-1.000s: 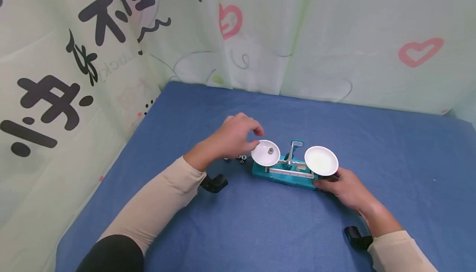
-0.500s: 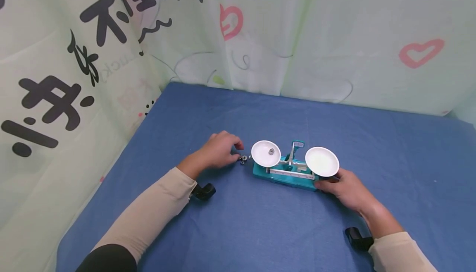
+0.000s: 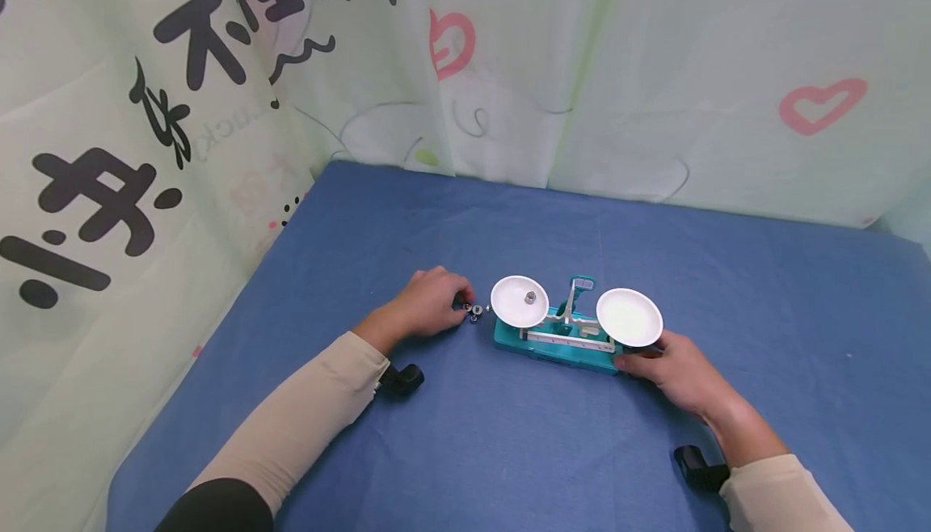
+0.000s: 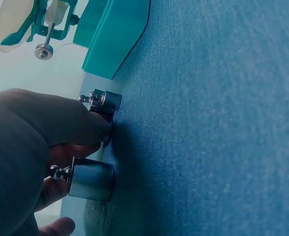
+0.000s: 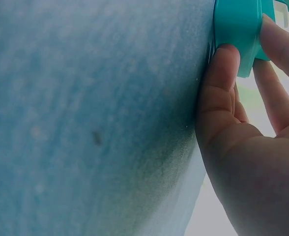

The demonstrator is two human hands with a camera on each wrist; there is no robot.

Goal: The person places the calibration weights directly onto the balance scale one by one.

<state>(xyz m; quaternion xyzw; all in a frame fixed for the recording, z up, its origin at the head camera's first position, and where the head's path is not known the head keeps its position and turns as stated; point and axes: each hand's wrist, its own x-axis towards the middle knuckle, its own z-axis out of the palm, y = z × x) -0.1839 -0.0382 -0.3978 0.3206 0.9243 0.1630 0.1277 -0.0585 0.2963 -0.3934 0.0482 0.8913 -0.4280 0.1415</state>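
Observation:
A balance scale (image 3: 556, 348) with a teal base and two white pans stands mid-table. One metal weight (image 3: 530, 297) sits in its left pan (image 3: 511, 304); nothing lies in the right pan (image 3: 629, 318). My right hand (image 3: 684, 370) grips the right end of the base, thumb low against its side. Left of the scale, my left hand (image 3: 431, 302) reaches down among small metal weights (image 3: 477, 310). In the left wrist view, its thumb and fingers pinch a mostly hidden weight (image 4: 108, 132). A larger knobbed weight (image 4: 91, 180) stands beside them.
A blue cloth (image 3: 524, 451) covers the table. Behind it and to the left hangs a pale printed curtain (image 3: 655, 71). Black camera mounts (image 3: 402, 380) sit at both wrists.
My left hand has moved from beside the left pan leftward and down to the weights, and its fingers have drawn in. The right hand and scale have stayed put.

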